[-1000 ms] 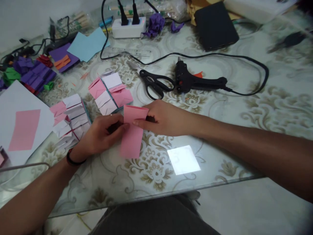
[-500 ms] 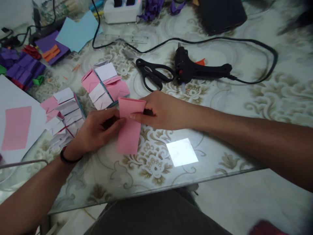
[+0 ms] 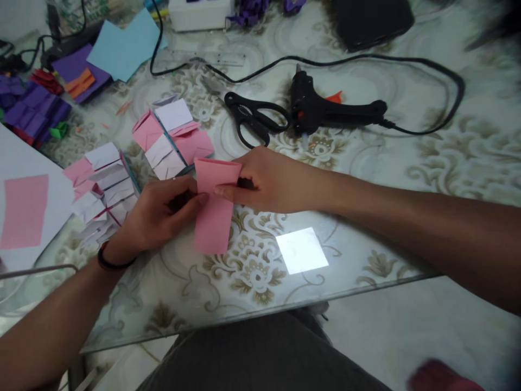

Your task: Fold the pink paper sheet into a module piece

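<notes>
— Status?
— Partway through one piece, I judge. Pink strip (image 3: 211, 222) at mid-frame, above the counter (image 3: 407, 179) or resting on it, can't tell which. Top end doubled over; lower part flat, no crease visible.
— Hands?
— Both closed on the strip. My left hand (image 3: 163, 212) pinches the left edge; my right hand (image 3: 272, 182) grips the right edge, thumb across the front. Fingers behind: hidden.
— Done so far?
— Two pink-and-white folded clusters left of centre: a lower one (image 3: 108, 187) and an upper one (image 3: 173, 133). Both look largely assembled.
— Left over?
— The rest of this strip, by my reading. Also a pink rectangle (image 3: 24, 212), flat on a white sheet (image 3: 28, 155), far left. Scissors (image 3: 252, 114) and glue gun (image 3: 321, 111), upper centre: neither hand on them.
</notes>
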### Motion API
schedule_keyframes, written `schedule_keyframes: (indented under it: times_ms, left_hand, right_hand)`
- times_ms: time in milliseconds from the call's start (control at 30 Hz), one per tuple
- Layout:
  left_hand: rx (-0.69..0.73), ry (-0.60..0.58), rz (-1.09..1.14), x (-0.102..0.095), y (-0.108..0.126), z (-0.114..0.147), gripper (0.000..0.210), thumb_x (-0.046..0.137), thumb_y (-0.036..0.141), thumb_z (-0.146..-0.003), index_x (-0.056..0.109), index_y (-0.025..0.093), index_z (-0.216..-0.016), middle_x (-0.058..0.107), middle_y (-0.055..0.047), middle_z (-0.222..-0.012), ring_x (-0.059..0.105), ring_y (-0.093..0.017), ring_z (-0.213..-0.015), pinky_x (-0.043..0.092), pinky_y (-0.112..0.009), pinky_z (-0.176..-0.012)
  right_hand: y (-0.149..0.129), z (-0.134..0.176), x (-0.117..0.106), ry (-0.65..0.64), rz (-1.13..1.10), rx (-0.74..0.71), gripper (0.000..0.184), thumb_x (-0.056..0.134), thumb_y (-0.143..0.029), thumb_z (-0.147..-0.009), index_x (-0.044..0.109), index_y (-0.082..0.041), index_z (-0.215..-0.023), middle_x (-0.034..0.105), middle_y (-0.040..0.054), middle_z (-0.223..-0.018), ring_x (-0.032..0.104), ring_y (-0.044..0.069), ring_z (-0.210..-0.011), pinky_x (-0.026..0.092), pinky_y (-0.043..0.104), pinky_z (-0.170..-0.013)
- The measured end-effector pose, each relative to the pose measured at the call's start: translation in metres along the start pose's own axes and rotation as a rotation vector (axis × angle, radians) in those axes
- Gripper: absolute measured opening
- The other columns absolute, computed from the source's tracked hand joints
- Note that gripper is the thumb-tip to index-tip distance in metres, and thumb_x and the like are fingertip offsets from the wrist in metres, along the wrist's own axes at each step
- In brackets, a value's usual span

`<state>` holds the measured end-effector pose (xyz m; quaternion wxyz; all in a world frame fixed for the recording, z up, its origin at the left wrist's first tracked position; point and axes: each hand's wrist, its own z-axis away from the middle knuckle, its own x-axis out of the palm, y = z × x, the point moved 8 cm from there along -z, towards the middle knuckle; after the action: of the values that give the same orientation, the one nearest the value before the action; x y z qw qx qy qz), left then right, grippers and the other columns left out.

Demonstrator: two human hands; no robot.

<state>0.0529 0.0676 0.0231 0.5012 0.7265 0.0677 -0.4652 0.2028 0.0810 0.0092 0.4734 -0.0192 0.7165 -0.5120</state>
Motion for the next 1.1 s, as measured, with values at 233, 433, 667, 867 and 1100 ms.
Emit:
schedule_keyframes:
  times_ms: [233, 433, 667, 867, 1100]
  left_hand:
    - [0.019, -0.009, 0.019, 0.0007, 0.0003, 0.0013, 0.023, 0.061, 0.032, -0.105, 0.069, 0.017, -0.089, 0.071, 0.000, -0.075, 0.053, -0.008, -0.059, 0.039, -0.023, -0.054]
    - [0.014, -0.009, 0.014, 0.0002, 0.0004, 0.0021, 0.023, 0.060, 0.032, -0.105, 0.069, 0.019, -0.089, 0.072, 0.000, -0.077, 0.051, -0.009, -0.059, 0.039, -0.023, -0.053]
    - [0.015, -0.022, 0.035, 0.0003, 0.0009, 0.0009, 0.024, 0.059, 0.033, -0.106, 0.068, 0.018, -0.089, 0.072, 0.000, -0.079, 0.052, -0.009, -0.061, 0.039, -0.024, -0.057]
    - [0.021, -0.016, 0.048, 0.0001, 0.0023, 0.0005, 0.025, 0.059, 0.034, -0.106, 0.069, 0.019, -0.089, 0.069, 0.001, -0.075, 0.050, -0.010, -0.060, 0.038, -0.025, -0.055]
    - [0.022, -0.010, 0.024, -0.0011, 0.0042, -0.0003, 0.024, 0.060, 0.033, -0.106, 0.067, 0.019, -0.087, 0.065, 0.002, -0.072, 0.047, -0.009, -0.058, 0.037, -0.024, -0.055]
  right_hand:
    - [-0.0038, -0.0007, -0.0007, 0.004, -0.036, -0.016, 0.037, 0.055, -0.036, -0.103, 0.052, -0.015, -0.073, 0.041, -0.0059, -0.058, 0.035, 0.005, -0.055, 0.023, 0.027, -0.060]
    - [-0.0036, -0.0018, -0.0001, -0.030, -0.013, 0.061, 0.034, 0.057, -0.035, -0.103, 0.058, -0.013, -0.077, 0.047, -0.0052, -0.060, 0.039, 0.005, -0.055, 0.026, 0.026, -0.061]
    - [-0.0053, -0.0017, 0.0003, -0.025, -0.021, 0.010, 0.036, 0.054, -0.037, -0.104, 0.056, -0.014, -0.077, 0.047, -0.0043, -0.061, 0.039, 0.005, -0.056, 0.025, 0.026, -0.060]
    - [-0.0031, -0.0023, 0.0017, -0.034, -0.032, 0.025, 0.036, 0.054, -0.038, -0.104, 0.056, -0.014, -0.077, 0.046, -0.0045, -0.061, 0.039, 0.005, -0.055, 0.025, 0.026, -0.060]
    - [-0.0019, -0.0017, 0.0018, -0.035, -0.036, 0.029, 0.038, 0.052, -0.041, -0.103, 0.053, -0.015, -0.075, 0.047, -0.0033, -0.063, 0.040, 0.007, -0.056, 0.025, 0.025, -0.060]
